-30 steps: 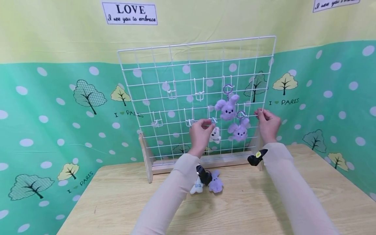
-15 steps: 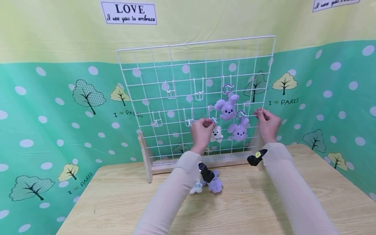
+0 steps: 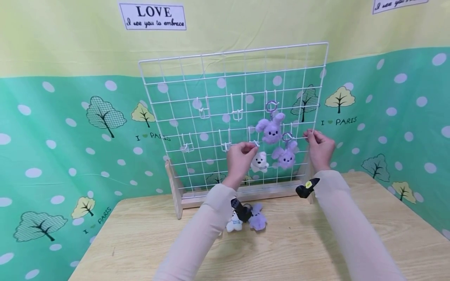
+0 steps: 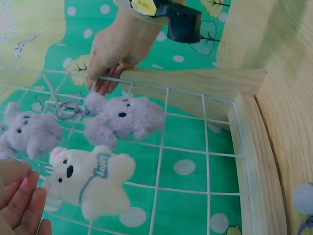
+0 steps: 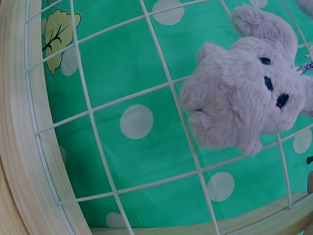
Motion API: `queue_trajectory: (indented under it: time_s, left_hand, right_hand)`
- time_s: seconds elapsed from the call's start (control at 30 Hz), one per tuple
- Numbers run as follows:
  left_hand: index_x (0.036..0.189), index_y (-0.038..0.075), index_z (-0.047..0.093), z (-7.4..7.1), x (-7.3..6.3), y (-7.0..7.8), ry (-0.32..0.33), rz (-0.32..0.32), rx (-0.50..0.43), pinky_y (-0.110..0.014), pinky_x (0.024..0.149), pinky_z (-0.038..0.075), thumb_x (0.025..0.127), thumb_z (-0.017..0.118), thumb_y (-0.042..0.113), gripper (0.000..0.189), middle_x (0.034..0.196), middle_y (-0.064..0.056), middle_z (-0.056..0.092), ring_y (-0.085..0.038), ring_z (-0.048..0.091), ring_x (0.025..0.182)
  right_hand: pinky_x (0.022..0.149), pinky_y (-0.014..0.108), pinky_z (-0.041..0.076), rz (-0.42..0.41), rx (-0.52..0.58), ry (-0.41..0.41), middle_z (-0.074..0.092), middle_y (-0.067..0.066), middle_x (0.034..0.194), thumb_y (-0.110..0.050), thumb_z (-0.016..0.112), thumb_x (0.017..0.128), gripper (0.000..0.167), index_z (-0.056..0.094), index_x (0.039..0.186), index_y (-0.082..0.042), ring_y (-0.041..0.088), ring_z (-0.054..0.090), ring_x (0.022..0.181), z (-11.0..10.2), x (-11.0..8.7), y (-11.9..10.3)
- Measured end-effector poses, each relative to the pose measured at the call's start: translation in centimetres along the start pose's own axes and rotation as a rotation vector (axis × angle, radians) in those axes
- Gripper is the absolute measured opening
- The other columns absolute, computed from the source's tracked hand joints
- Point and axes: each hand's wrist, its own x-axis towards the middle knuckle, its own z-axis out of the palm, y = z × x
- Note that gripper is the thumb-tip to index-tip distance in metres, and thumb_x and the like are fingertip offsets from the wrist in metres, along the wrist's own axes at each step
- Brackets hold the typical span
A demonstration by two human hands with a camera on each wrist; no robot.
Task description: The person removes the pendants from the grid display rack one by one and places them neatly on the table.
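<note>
In the head view my left hand pinches the ring end of a white plush bear keychain at a hook low on the white wire grid rack. The left wrist view shows the bear hanging beside those fingers, with a blue lettered band on it; the ring itself is mostly hidden. My right hand grips the rack's right edge wire. Between the hands, two purple plush rabbit keychains hang on hooks, an upper rabbit and a lower rabbit.
Several other white hooks on the rack's left and middle carry nothing. A wooden base holds the rack up on the table. Another white bear and a purple rabbit lie in front, partly behind the left wrist camera.
The white bear has swung slightly right and turned its face more to the front beneath my left hand. Its blue ring end shows less now. The right hand keeps its hold on the rack.
</note>
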Motion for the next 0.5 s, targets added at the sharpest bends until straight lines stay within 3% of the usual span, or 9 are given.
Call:
queue_trajectory:
  time_s: [0.3, 0.5]
  left_hand:
    - [0.092, 0.008, 0.072, -0.5, -0.9, 1.0, -0.034, 0.005, -0.027, -0.021, 0.064, 0.052, 0.085, 0.07, 0.016, 0.011, 0.083, -0.002, 0.069, -0.01, 0.062, 0.074]
    - [0.092, 0.007, 0.071, -1.0, -1.7, 1.3, -0.066, -0.039, -0.079, -0.022, 0.066, 0.053, 0.084, 0.071, 0.014, 0.011, 0.083, -0.002, 0.069, -0.011, 0.062, 0.074]
  right_hand:
    - [0.083, 0.015, 0.049, 0.0, -0.01, -0.022, 0.067, 0.012, 0.113, -0.024, 0.058, 0.093, 0.031, 0.064, 0.118, -0.006, 0.008, 0.066, 0.096, 0.0, 0.1, -0.2]
    - [0.085, 0.016, 0.049, 0.011, -0.031, -0.029, 0.066, 0.011, 0.115, -0.023, 0.058, 0.094, 0.03, 0.063, 0.118, -0.006, 0.008, 0.065, 0.096, -0.1, 0.1, -0.3]
